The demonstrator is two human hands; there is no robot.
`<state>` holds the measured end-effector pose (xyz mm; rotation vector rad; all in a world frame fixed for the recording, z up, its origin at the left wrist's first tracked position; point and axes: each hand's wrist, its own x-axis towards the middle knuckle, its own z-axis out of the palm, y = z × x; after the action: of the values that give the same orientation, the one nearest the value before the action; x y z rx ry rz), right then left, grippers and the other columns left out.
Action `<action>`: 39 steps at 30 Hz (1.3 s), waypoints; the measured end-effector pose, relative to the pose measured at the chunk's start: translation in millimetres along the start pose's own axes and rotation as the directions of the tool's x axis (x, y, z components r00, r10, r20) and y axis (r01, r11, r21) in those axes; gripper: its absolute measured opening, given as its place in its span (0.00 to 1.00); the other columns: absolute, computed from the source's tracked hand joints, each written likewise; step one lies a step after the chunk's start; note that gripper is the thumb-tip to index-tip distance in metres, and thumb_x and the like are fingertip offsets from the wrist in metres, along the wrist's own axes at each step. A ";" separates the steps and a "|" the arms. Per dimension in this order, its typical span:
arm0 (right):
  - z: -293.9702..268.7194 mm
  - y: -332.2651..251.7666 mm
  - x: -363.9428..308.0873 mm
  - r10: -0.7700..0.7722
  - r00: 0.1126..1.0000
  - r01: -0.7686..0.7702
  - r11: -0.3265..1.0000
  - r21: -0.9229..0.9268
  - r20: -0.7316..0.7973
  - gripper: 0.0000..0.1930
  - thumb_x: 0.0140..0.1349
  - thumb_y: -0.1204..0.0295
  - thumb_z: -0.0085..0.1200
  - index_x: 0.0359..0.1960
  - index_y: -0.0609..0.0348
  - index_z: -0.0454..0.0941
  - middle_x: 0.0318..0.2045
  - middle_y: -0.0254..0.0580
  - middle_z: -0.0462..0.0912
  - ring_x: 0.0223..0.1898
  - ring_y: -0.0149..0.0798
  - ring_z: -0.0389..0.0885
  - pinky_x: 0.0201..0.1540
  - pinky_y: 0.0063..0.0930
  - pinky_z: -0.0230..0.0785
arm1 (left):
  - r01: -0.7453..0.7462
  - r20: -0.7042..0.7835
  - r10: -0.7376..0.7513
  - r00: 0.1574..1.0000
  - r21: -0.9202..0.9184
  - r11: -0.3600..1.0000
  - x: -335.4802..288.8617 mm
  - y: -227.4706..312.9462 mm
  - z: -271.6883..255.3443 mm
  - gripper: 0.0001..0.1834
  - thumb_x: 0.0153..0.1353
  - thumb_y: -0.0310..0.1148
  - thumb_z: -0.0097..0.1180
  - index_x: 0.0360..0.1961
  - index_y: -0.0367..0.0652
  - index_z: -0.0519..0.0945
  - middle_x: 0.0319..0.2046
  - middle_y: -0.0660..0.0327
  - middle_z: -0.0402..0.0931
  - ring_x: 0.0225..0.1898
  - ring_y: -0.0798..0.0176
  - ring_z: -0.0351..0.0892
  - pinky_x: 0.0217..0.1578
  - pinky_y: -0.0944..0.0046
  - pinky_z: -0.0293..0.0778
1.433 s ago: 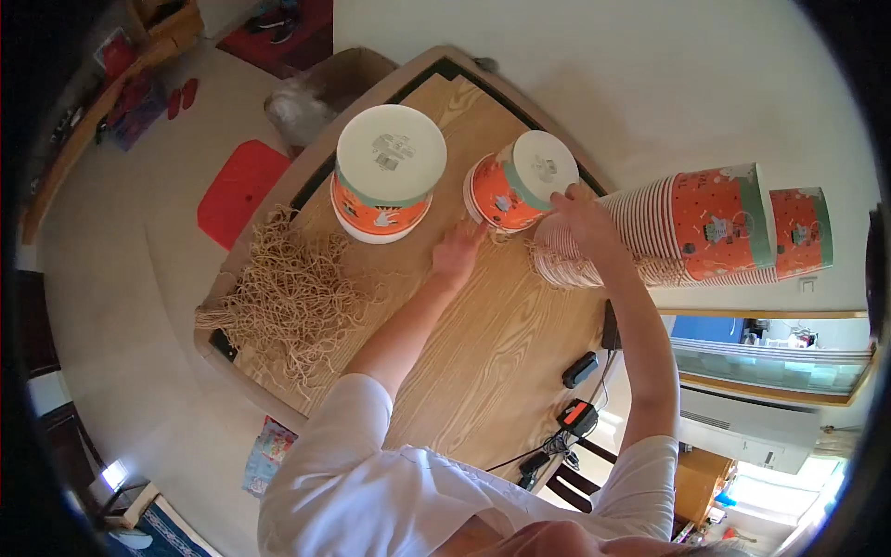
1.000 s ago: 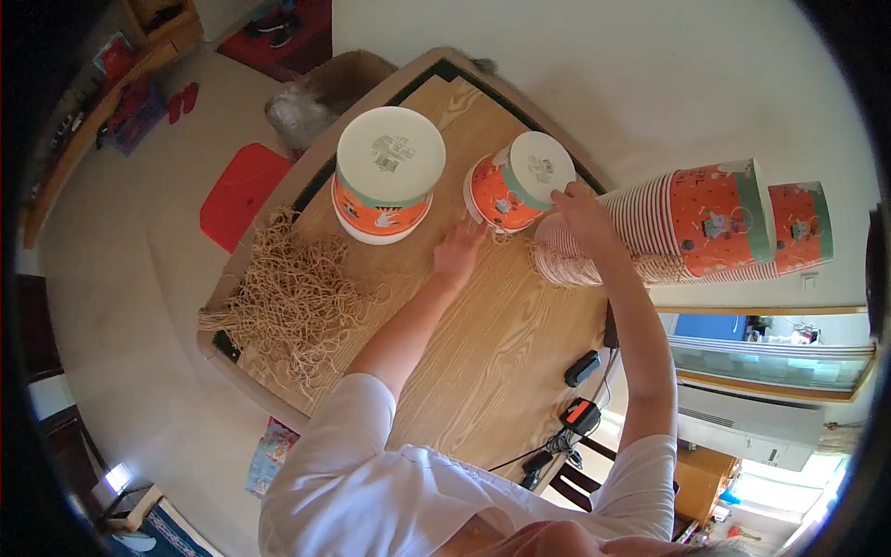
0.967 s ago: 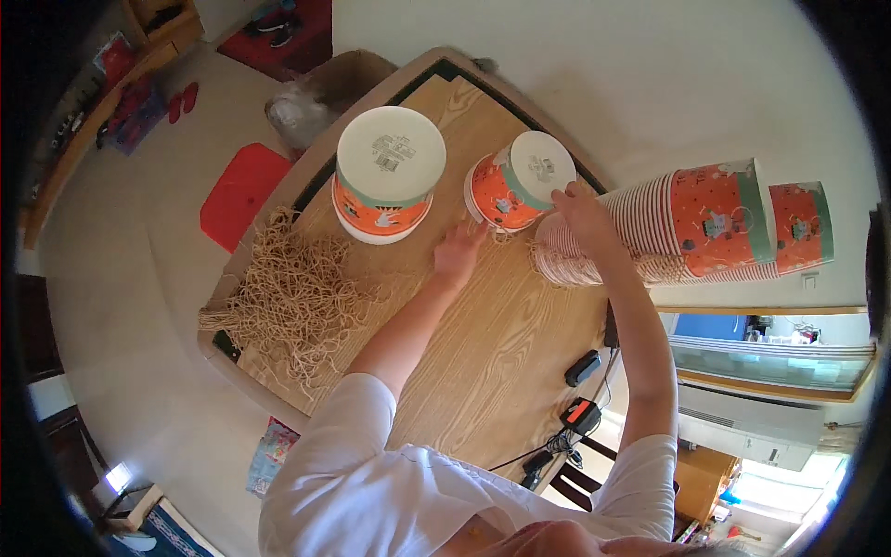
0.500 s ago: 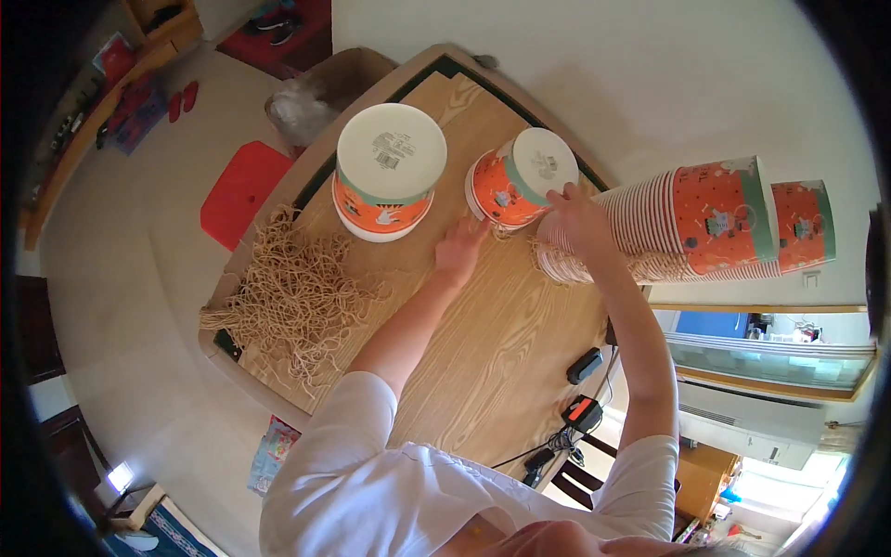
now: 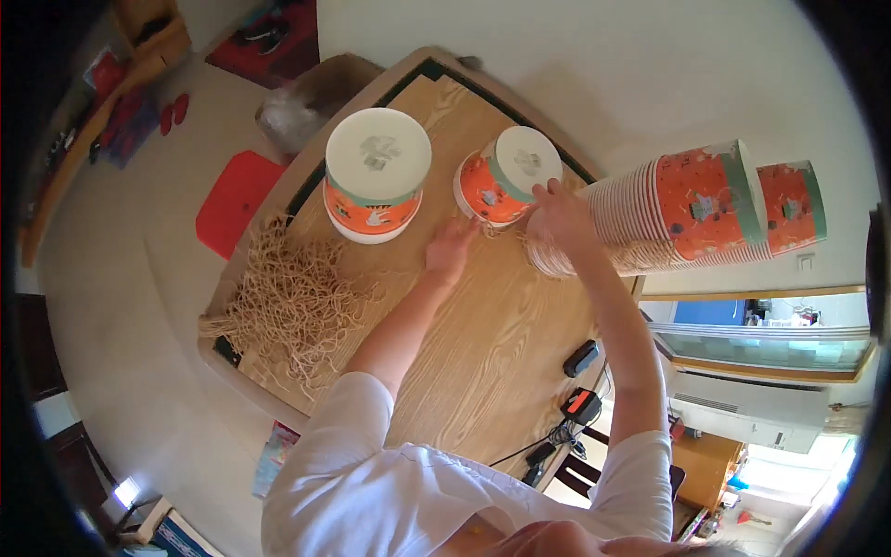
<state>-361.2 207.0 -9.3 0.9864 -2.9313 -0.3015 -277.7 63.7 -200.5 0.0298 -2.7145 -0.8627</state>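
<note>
An orange, green and white paper bucket (image 5: 486, 188) stands upside down on the wooden table, its white base (image 5: 529, 163) facing up. My left hand (image 5: 448, 249) lies low beside it, fingers stretched out, fingertips at its lower rim. My right hand (image 5: 564, 221) is at its right side, thumb and fingers pinched together near the base's edge; what they hold, if anything, is hidden. Thin tan strands (image 5: 499, 230) show by the lower rim between my hands. To the left, a larger upturned paper bucket (image 5: 373, 215) stands apart from both hands.
A heap of tan paper-like strands (image 5: 295, 302) covers the table's left side. Two long nested stacks of paper buckets (image 5: 710, 204) lie at the right, close by my right forearm. A black adapter with cables (image 5: 581, 407) sits at the near right edge. A red stool (image 5: 238, 202) stands beyond the left edge.
The whole view has shifted slightly. Both hands keep nearly the same places at the smaller bucket, with only small finger movement.
</note>
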 end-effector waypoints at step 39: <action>142.8 -53.7 -39.6 0.619 0.764 -0.290 0.584 0.758 -0.185 0.07 0.52 0.77 0.52 0.33 0.62 0.75 0.28 0.45 0.77 0.27 0.38 0.77 0.30 0.28 0.69 | 0.662 0.437 -0.598 0.672 -0.716 0.221 36.3 57.4 -16.7 0.09 0.49 0.32 0.58 0.26 0.35 0.81 0.22 0.59 0.78 0.25 0.70 0.73 0.29 0.68 0.68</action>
<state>-311.0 213.6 -158.6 0.1538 -2.6985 0.9935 -303.9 97.5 -145.2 0.9914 -1.9072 -2.3832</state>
